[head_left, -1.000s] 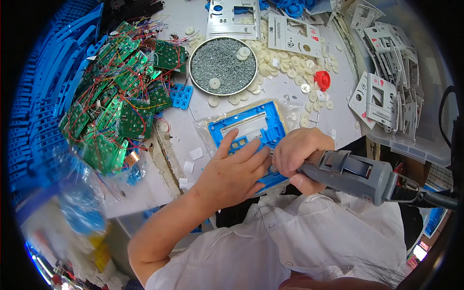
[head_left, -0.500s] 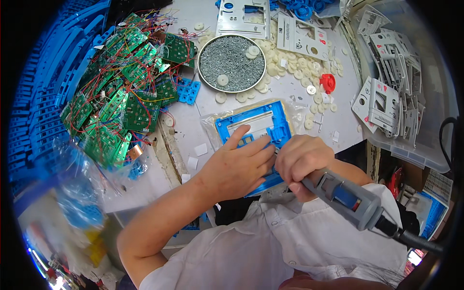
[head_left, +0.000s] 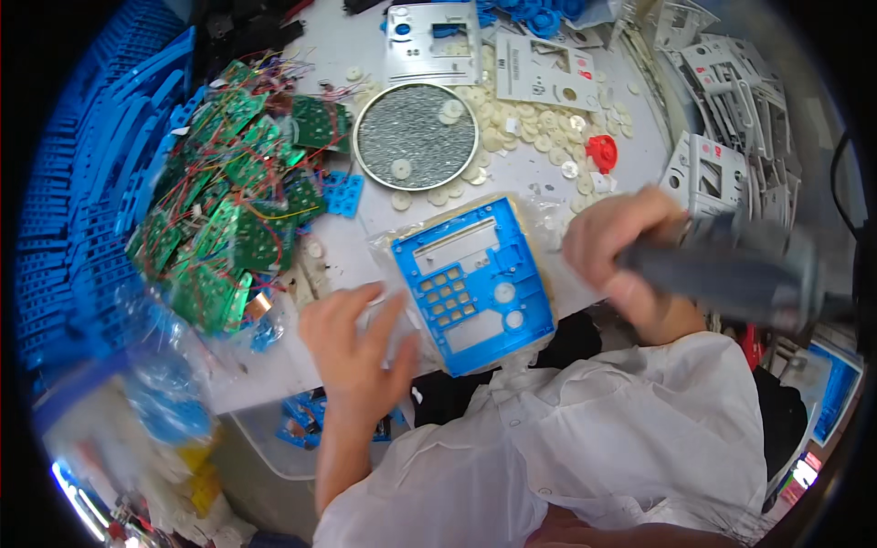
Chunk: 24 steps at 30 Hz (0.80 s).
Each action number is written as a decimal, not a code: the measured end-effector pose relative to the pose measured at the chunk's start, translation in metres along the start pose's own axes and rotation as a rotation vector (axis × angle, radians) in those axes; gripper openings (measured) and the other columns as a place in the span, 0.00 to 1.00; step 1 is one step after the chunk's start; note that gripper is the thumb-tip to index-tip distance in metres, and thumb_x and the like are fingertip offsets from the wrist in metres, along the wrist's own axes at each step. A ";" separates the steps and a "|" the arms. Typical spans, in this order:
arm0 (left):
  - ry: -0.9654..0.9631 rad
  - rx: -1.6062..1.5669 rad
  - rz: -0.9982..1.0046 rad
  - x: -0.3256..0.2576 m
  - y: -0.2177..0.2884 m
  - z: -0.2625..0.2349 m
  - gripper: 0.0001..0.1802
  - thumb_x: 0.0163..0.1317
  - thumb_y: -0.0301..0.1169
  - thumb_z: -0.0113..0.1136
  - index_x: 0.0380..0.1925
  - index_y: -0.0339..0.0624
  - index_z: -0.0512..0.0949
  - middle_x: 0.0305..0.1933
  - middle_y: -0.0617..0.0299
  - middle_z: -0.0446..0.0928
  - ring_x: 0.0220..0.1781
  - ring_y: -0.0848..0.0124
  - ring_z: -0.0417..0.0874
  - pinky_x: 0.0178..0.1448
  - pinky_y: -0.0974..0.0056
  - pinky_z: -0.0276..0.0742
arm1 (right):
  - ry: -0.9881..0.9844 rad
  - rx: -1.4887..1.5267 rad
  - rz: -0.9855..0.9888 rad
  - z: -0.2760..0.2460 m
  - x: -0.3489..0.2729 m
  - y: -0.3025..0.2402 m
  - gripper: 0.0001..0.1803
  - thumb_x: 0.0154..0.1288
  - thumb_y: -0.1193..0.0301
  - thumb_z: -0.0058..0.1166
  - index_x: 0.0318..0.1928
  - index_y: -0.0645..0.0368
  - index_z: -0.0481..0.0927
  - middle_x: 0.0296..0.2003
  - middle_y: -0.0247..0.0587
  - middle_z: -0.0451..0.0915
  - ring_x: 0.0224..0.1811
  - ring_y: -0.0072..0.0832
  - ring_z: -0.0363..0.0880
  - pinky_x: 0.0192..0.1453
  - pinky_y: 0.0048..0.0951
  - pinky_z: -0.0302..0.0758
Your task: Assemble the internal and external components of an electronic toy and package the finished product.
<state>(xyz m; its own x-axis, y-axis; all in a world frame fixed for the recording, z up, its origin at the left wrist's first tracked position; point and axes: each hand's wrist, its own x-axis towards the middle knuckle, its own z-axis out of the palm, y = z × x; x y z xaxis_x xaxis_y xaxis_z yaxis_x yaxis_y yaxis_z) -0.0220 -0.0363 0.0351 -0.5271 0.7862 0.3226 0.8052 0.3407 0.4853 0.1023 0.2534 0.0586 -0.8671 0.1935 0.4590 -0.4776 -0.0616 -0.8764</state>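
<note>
Nearest the body, the left hand [head_left: 361, 342] lies flat on the counter [head_left: 566, 169] with fingers spread, holding nothing. It rests just left of the blue plastic panel [head_left: 475, 283], and its fingertips look to touch the clear bag or pad under the panel, a placing that would keep that base from sliding.

The panel lies face up in front of the person's chest, tilted a little, with a long window slot near its top, a grid of small square holes in the middle and two round white discs near its lower right. Nothing covers it, so its whole face is open to be worked on.

The right hand [head_left: 621, 251] is closed around the grey power screwdriver [head_left: 731, 274], gripping it near the front end. The tool is blurred and lies nearly level, raised off to the right of the panel, its tip not on the panel. Whether the tip carries a screw cannot be told.

Further out, supplies sit within reach of each hand. A heap of green circuit boards [head_left: 228, 210] with red and yellow wires lies to the left, with a small blue keypad piece [head_left: 344, 194] beside it. Straight ahead stands a round metal tray [head_left: 416, 137] of tiny screws, with white discs [head_left: 539, 123] scattered around it and a small red part [head_left: 603, 152] among them. Grey metal plates [head_left: 731, 119] are stacked at the far right, and blue frames [head_left: 82, 183] are ranked along the far left edge.
</note>
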 end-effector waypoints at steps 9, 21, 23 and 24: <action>0.362 0.230 -0.425 -0.042 -0.042 -0.031 0.06 0.57 0.22 0.71 0.33 0.40 0.82 0.34 0.58 0.82 0.32 0.61 0.79 0.39 0.58 0.74 | 0.374 -0.562 -0.141 -0.062 0.076 -0.023 0.31 0.70 0.78 0.60 0.70 0.69 0.65 0.43 0.43 0.79 0.47 0.29 0.78 0.57 0.34 0.75; 0.475 0.475 -0.123 -0.017 -0.073 -0.081 0.05 0.62 0.25 0.70 0.37 0.40 0.84 0.34 0.55 0.84 0.33 0.60 0.83 0.38 0.60 0.76 | 0.283 -0.590 -0.329 -0.012 -0.003 0.003 0.27 0.63 0.86 0.53 0.65 0.69 0.71 0.56 0.60 0.78 0.59 0.48 0.76 0.65 0.52 0.72; 0.357 0.352 -0.262 -0.019 -0.072 -0.078 0.05 0.64 0.28 0.68 0.39 0.41 0.85 0.31 0.53 0.84 0.31 0.59 0.84 0.36 0.58 0.77 | 0.109 -0.672 -0.243 -0.009 0.000 -0.001 0.26 0.61 0.87 0.52 0.61 0.69 0.74 0.49 0.56 0.80 0.53 0.45 0.77 0.64 0.48 0.73; 0.271 0.243 -0.436 -0.026 -0.070 -0.073 0.05 0.65 0.29 0.68 0.39 0.41 0.85 0.30 0.52 0.83 0.29 0.58 0.84 0.35 0.57 0.77 | 0.094 -0.682 -0.246 -0.008 0.005 -0.006 0.24 0.61 0.87 0.53 0.59 0.69 0.76 0.47 0.54 0.81 0.51 0.43 0.78 0.61 0.45 0.73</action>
<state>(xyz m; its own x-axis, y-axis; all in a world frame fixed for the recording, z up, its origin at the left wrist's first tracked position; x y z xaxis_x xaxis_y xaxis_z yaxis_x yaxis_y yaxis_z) -0.0847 -0.1179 0.0518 -0.8498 0.3969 0.3469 0.5201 0.7381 0.4297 0.1018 0.2626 0.0645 -0.7157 0.2083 0.6667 -0.4363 0.6119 -0.6596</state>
